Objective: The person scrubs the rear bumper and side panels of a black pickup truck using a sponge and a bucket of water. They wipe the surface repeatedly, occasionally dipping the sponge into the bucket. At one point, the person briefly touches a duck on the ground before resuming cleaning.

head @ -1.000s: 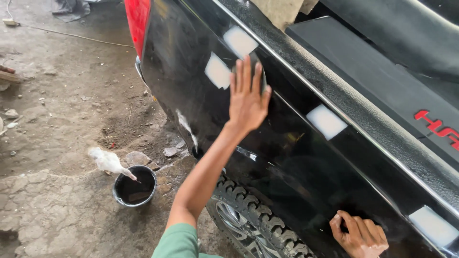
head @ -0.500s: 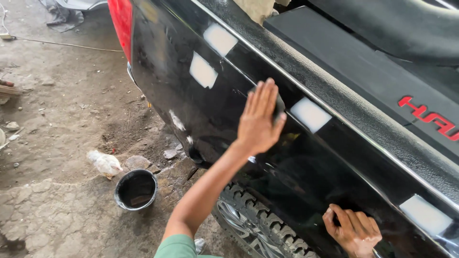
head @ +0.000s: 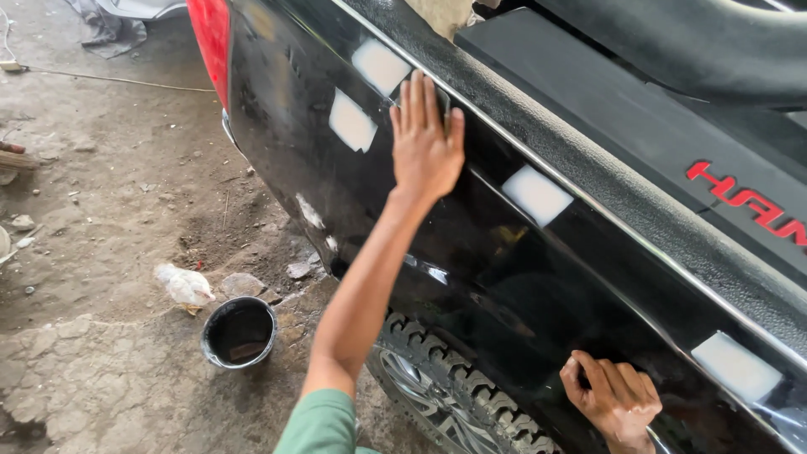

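Your left hand [head: 426,139] flat on glossy black truck side panel [head: 471,277], fingers spread, palm pressed near upper edge between white filler patches [head: 352,123]. Your right hand [head: 616,402] low on same panel, above tyre [head: 437,395], fingers curled against paint; may be pinching small pad, view too dark to tell. Red tail light [head: 213,38] at panel's far end. Black bucket [head: 239,333] on dirt floor [head: 101,210] beside wheel, small white bird [head: 185,286] just beside bucket.

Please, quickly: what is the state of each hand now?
Left hand: open, flat on the black car panel, holding nothing.
Right hand: fingers bent, pressed on the panel; anything held cannot be told.
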